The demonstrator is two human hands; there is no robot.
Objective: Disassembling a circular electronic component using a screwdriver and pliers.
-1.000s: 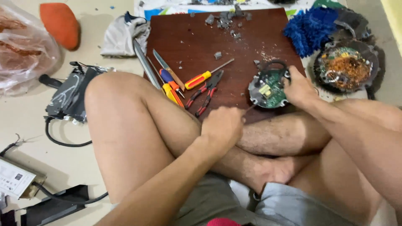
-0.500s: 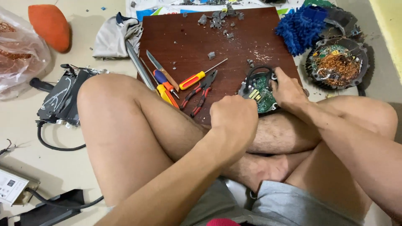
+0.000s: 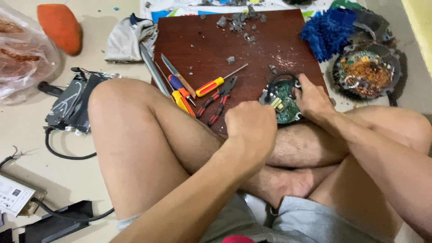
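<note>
My right hand (image 3: 315, 101) grips the right edge of a round green circuit board (image 3: 282, 100) with a black cable looped over its top. The circuit board rests on the near edge of a dark brown wooden board (image 3: 252, 49). My left hand (image 3: 252, 126) is a closed fist pressed against the circuit board's left side, above my crossed legs. Whatever thin tool it grips is hidden inside the fist. Left of the fist lie red-handled pliers (image 3: 218, 101), a yellow-and-red screwdriver (image 3: 211, 85) and further screwdrivers (image 3: 180, 92).
Grey broken bits (image 3: 240, 20) litter the board's far edge. A blue fluffy cloth (image 3: 328, 31) and a round part with copper windings (image 3: 366, 72) lie right. On the floor left: grey rag (image 3: 128, 40), black device with cable (image 3: 74, 101), orange object (image 3: 60, 27), plastic bag (image 3: 22, 49).
My left fist moved right, up to the circuit board's left side. The thin tool tip seen sticking out of it before is now hidden. The right hand kept its hold.
</note>
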